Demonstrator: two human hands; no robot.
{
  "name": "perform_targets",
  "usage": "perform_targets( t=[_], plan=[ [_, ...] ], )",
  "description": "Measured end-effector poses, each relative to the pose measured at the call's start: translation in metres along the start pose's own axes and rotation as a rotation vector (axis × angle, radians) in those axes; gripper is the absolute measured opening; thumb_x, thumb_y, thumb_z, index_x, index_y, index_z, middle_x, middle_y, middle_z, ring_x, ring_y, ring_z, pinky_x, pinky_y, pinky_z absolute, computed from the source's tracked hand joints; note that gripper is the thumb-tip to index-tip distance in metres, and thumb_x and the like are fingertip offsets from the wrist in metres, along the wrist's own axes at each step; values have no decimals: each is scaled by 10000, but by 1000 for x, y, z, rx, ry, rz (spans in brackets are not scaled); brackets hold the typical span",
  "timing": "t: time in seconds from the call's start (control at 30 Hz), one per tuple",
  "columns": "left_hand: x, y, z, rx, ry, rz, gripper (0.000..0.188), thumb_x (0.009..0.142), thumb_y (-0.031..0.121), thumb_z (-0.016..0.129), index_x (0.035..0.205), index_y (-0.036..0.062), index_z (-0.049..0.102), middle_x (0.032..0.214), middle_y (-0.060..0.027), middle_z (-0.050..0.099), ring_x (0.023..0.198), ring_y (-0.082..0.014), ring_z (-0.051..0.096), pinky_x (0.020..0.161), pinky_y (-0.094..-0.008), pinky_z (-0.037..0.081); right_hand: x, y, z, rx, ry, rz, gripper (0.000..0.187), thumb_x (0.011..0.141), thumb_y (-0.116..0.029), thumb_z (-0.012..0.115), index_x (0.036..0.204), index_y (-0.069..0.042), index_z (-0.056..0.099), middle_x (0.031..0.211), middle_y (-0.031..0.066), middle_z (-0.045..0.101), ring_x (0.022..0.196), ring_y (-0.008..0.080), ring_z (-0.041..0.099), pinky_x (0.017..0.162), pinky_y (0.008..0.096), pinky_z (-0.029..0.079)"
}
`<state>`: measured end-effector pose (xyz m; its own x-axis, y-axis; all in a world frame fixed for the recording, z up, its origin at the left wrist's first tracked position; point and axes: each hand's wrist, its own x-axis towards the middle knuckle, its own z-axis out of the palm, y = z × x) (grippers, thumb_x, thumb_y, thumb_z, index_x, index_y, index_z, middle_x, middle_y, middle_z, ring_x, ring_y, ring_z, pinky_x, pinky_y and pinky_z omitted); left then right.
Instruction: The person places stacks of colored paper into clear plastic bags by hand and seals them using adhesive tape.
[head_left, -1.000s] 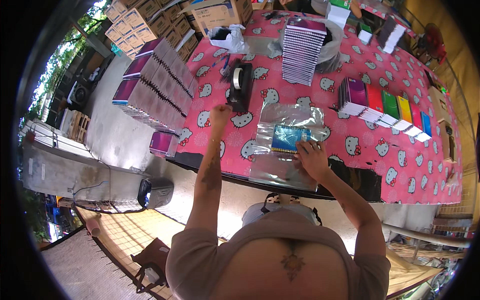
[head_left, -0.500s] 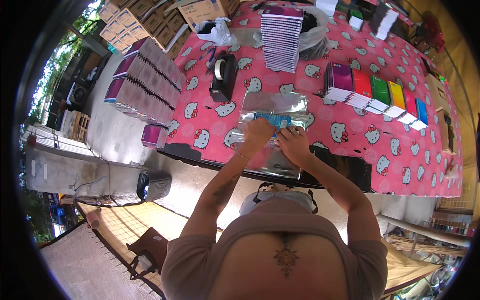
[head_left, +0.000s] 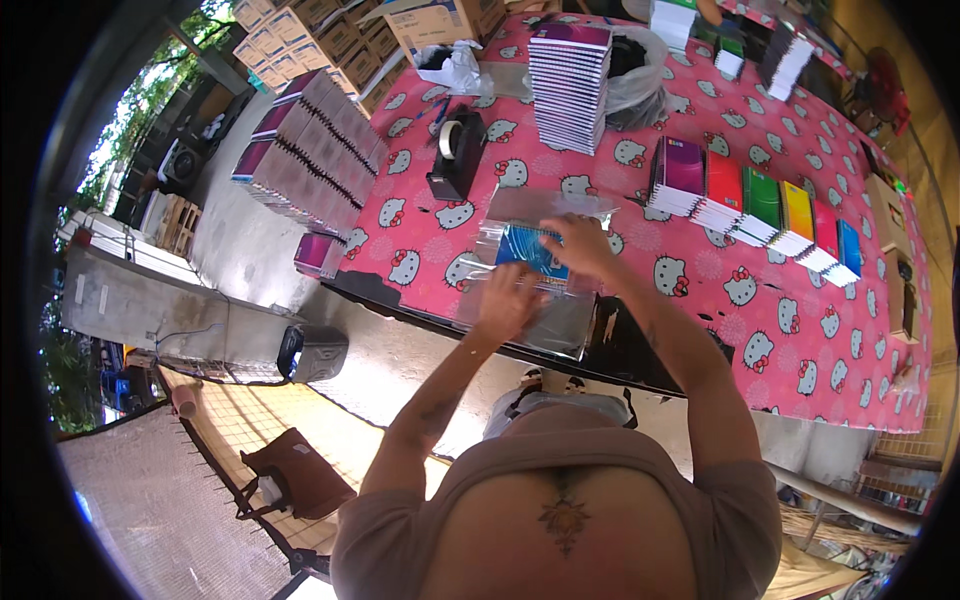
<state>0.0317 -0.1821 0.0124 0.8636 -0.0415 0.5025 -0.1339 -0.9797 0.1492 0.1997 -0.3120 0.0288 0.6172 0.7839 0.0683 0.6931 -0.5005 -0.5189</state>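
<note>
A blue notebook (head_left: 520,246) lies on clear plastic wrap (head_left: 565,335) at the table's near edge. The wrap spreads beyond the notebook on its far and near sides. My left hand (head_left: 508,302) rests over the notebook's near edge with its fingers extended, slightly blurred. On the notebook's right part lies my right hand (head_left: 582,245), thumb and fingers apart. Part of the cover is hidden beneath both hands. Just beyond and to the left stands a black tape dispenser (head_left: 458,155) with a roll of tape.
A tall stack of spiral notebooks (head_left: 568,95) rises beyond the wrap. Larger purple-topped stacks (head_left: 315,150) line the left edge. Rows of coloured notebooks (head_left: 760,205) stand at right. A plastic bag (head_left: 640,90), white crumpled plastic (head_left: 450,65) and cartons (head_left: 430,25) are farther back.
My right hand has moved up and away over the notebook's right part. My left hand has drawn nearer to me, uncovering more of the blue cover. The view has shifted slightly.
</note>
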Motion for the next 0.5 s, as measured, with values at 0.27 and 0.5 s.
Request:
perform_targets(
  t=[0.27, 0.5],
  plan=[
    [33, -26, -26, -646, 146, -532, 258, 903, -7, 565, 1151, 44, 610, 911, -185, 680, 817, -370, 666, 699, -420, 528, 36, 50, -78, 958, -557, 307, 931, 922, -804, 277, 1440, -61, 493, 1038, 179, 704, 972, 243, 692, 873, 335, 502],
    [20, -81, 17, -656, 116, -571, 240, 937, 83, 616, 1173, 40, 609, 833, -149, 682, 779, -244, 689, 648, -365, 531, -21, 2, -50, 329, 337, -317, 723, 858, -559, 699, 1450, -200, 490, 1380, 148, 520, 1313, 300, 493, 1036, 491, 396]
  ],
)
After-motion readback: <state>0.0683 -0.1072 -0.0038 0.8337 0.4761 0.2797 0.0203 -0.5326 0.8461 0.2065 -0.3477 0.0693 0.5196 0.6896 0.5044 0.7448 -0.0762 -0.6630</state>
